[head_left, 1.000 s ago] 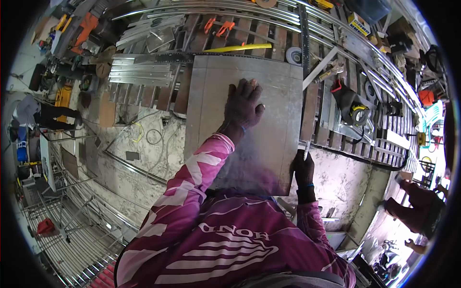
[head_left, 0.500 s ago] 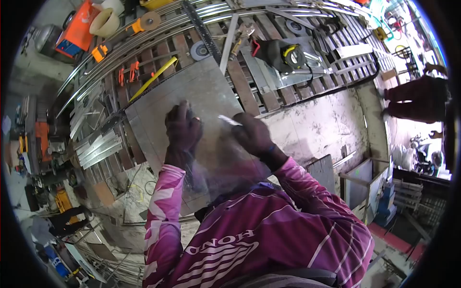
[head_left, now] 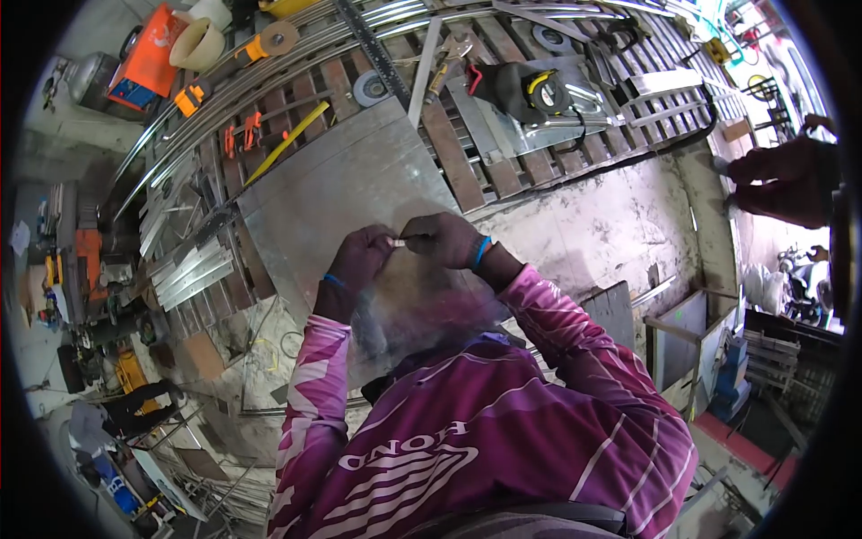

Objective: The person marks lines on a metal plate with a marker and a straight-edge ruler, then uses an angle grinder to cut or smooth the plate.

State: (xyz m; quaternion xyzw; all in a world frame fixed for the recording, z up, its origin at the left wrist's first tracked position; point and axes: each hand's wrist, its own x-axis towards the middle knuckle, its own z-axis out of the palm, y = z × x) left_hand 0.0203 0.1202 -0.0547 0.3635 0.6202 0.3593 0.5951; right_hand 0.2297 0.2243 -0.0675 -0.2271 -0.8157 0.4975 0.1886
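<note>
Both hands have come together since half a second ago, when the left lay spread on the sheet and the right held the marker out to the side. Now the left hand (head_left: 359,256) and the right hand (head_left: 442,239) meet above the metal sheet (head_left: 337,184), fingertips pinched on the two ends of a small white marker (head_left: 396,241); whether a cap is on it is too small to tell. Each hand is closed narrow around its end of that marker, which sits between them, over the near part of the sheet.

That sheet lies flat on the slatted workbench (head_left: 467,166), its near edge overhanging toward the person's chest. A yellow level (head_left: 289,141) rests just beside the sheet's far edge, with orange clamps (head_left: 241,135) near it. Farther along the bench, a black pouch (head_left: 516,88) lies open with a yellow tape measure (head_left: 548,90) in it. Another person's hand (head_left: 781,180) shows at the right edge, well apart.
</note>
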